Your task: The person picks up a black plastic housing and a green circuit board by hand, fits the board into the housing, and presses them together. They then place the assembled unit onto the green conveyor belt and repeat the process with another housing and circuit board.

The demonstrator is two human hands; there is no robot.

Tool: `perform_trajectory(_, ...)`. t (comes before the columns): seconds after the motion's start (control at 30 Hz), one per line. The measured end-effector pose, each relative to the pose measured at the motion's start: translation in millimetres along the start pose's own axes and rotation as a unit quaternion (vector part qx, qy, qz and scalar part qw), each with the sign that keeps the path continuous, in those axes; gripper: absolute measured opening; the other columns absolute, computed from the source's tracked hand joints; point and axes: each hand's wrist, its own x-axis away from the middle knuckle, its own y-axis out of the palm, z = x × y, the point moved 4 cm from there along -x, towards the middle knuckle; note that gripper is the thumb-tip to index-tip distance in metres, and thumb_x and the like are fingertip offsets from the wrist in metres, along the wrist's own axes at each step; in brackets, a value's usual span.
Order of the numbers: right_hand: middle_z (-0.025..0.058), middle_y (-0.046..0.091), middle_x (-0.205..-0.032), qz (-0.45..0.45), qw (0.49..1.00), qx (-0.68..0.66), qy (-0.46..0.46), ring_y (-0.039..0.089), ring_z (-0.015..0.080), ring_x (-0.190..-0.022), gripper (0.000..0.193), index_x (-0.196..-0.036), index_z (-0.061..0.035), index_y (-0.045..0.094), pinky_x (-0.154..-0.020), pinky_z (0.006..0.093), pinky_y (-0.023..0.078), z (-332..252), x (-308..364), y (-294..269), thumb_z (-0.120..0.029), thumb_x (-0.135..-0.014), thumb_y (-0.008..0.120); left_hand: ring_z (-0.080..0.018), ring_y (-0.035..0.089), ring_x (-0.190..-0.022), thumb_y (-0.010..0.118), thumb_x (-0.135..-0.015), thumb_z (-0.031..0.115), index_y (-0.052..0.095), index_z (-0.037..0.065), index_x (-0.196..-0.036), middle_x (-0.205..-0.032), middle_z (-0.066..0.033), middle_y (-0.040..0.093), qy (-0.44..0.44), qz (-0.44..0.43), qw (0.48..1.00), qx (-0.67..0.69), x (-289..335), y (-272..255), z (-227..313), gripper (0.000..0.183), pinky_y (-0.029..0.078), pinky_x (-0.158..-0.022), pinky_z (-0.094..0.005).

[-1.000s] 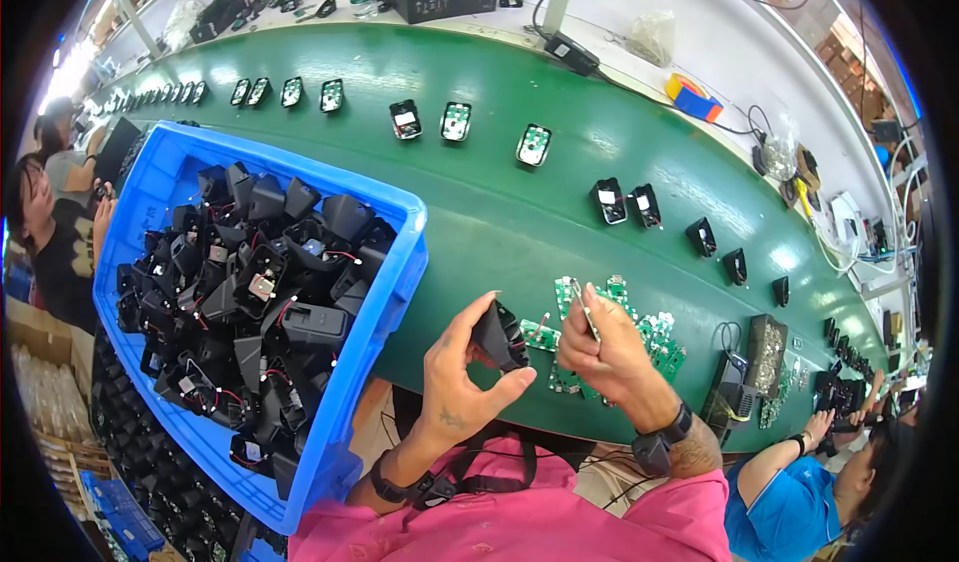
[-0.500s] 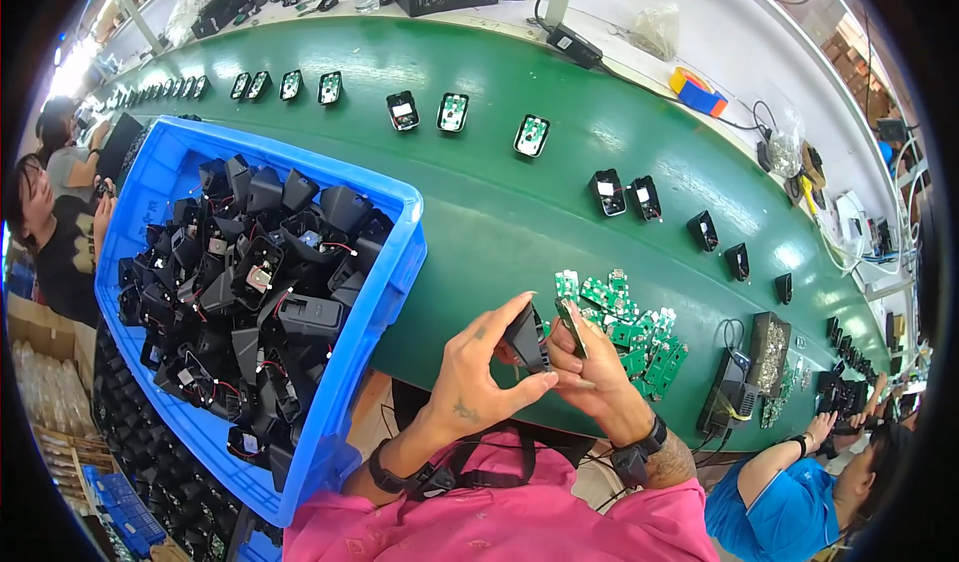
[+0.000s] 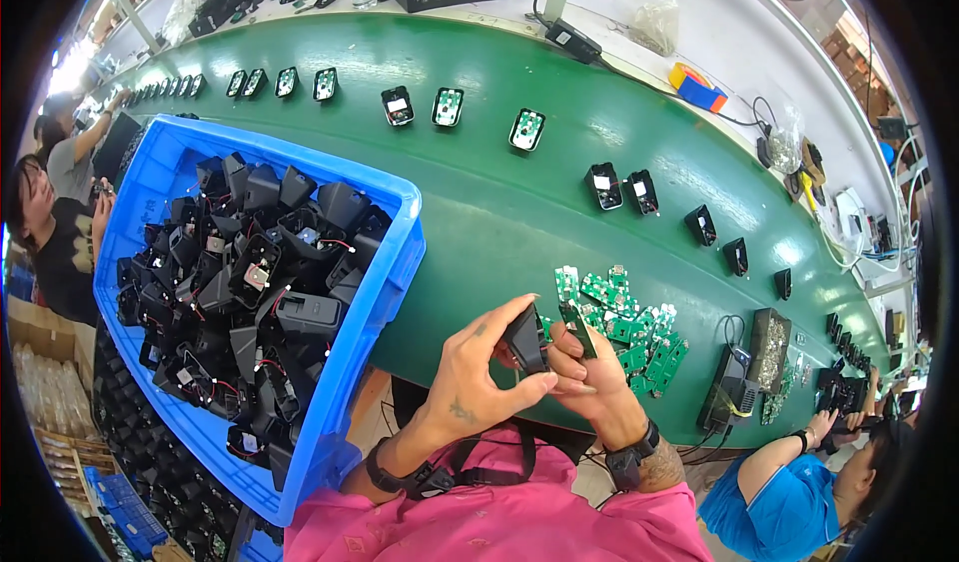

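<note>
In my left hand (image 3: 478, 367) is a black plastic housing (image 3: 525, 340), held between thumb and fingers with its opening turned toward my right hand. My right hand (image 3: 597, 377) pinches a green circuit board (image 3: 577, 328) on edge, close beside the housing. The two parts look slightly apart. Just beyond my right hand, a heap of loose green circuit boards (image 3: 654, 347) lies on the green work surface (image 3: 479, 232). A large blue crate (image 3: 400, 252) full of black housings (image 3: 312, 314) with thin wires stands to my left.
Black housings, some with boards inside (image 3: 526, 129), are spaced in a row along the green surface. A black power unit (image 3: 727, 392) and a box of small metal parts (image 3: 769, 352) sit at right. One co-worker (image 3: 774, 492) is on the right, others (image 3: 60, 232) on the left.
My right hand has shifted slightly, and the board in it is tilted more upright, showing more of its face. The row of housings has slid slightly left. My left hand barely moved.
</note>
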Motion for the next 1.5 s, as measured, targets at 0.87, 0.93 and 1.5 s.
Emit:
perform_trajectory(0.87,0.0135,0.056,-0.059,0.120,0.587,0.772,-0.213,0.058,0.0257,-0.050,0.033,-0.070,-0.0010,0.061,-0.047,0.0369,0.043,-23,13,23,-0.026,-0.088,0.073,-0.0105,0.055,-0.080,0.051,-0.088,0.004,0.025,0.009,-0.148,-0.104,-0.0065,0.053,-0.208,-0.167,0.914,0.307,16,22,-39,0.066,0.044,-0.064,-0.0226)
perform_trajectory(0.93,0.0112,0.058,-0.059,0.141,0.608,0.758,-0.189,0.060,0.0198,-0.050,0.030,-0.074,-0.0003,0.063,-0.048,0.0339,0.044,-17,11,22,-0.024,-0.090,0.072,-0.0085,0.054,-0.076,0.048,-0.089,0.003,0.031,0.010,-0.143,-0.099,-0.0046,0.053,-0.225,-0.075,0.926,0.292,16,18,-41,0.057,0.044,-0.061,-0.0221)
perform_trajectory(1.5,0.0054,0.068,-0.074,0.150,0.872,0.428,-0.182,0.062,0.0084,-0.060,0.018,-0.109,0.0040,0.068,-0.055,0.0225,0.052,2,11,18,-0.007,-0.097,0.060,-0.0199,0.060,-0.091,0.046,-0.095,0.004,0.030,0.004,-0.139,-0.111,-0.0146,0.057,-0.149,-0.040,0.978,0.137,19,17,-48,0.047,0.051,-0.080,-0.0349)
